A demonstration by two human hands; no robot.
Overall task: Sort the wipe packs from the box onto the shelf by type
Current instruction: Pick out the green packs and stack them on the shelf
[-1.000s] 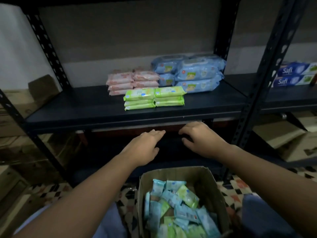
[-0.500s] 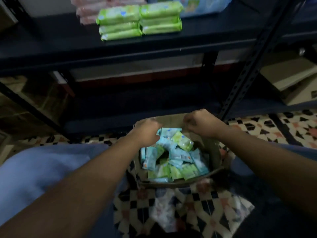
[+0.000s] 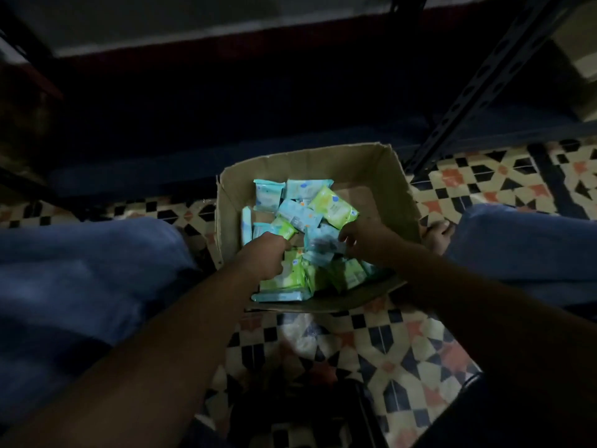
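On a patterned tile floor in dim light, a person reaches with both bare arms into an open cardboard box that stands between blue-clad knees. Small wipe packs lie jumbled inside the box, pale blue ones mixed with green ones, heaped mostly toward its near and left sides, with a bare patch of cardboard at the far right corner. The left hand is down among the packs at the near left of the pile, its fingers curled under and out of sight; whether they hold a pack cannot be told. The right hand is at the near right of the pile, fingers bent round a blurred blue pack, thumb toward the box's middle. The two hands are near each other but apart. Beyond the far wall of the box a dark metal shelf rises, its perforated upright meeting the floor just past the box's far right corner. Bare toes show beside the box's right wall.
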